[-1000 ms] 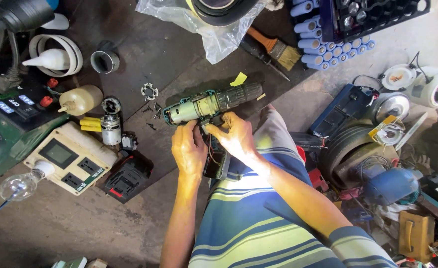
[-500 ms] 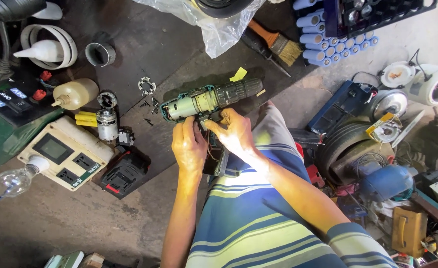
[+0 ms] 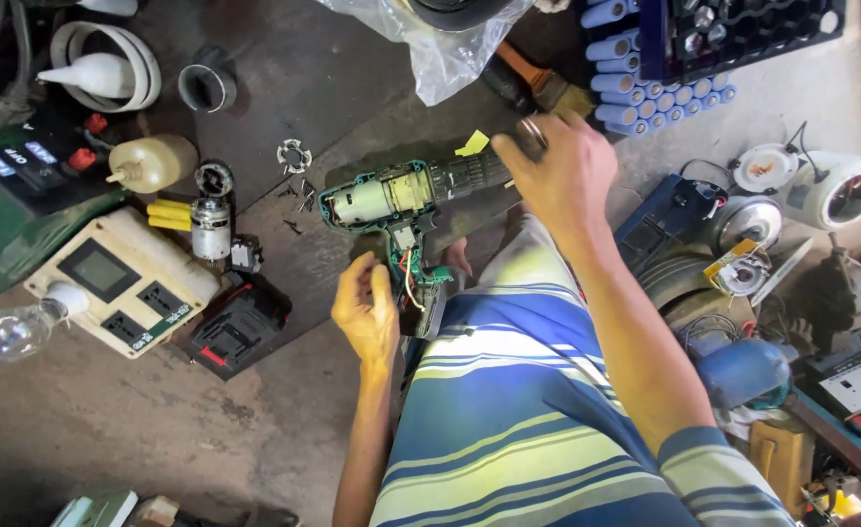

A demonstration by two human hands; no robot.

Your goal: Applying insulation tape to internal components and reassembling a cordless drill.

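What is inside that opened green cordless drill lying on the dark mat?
The opened green cordless drill shows a silver cylindrical motor and red and white wires in the handle. The chuck end is covered by the right hand.

A grey concrete floor (image 3: pixel 138 429), stained and dusty, fills the view under soft, even light. A dark mat (image 3: pixel 294 88) lies on it at upper centre. Left of the mat sits a cream socket box (image 3: pixel 118 283); right of it, blue cells (image 3: pixel 645 88) and clutter crowd the floor.
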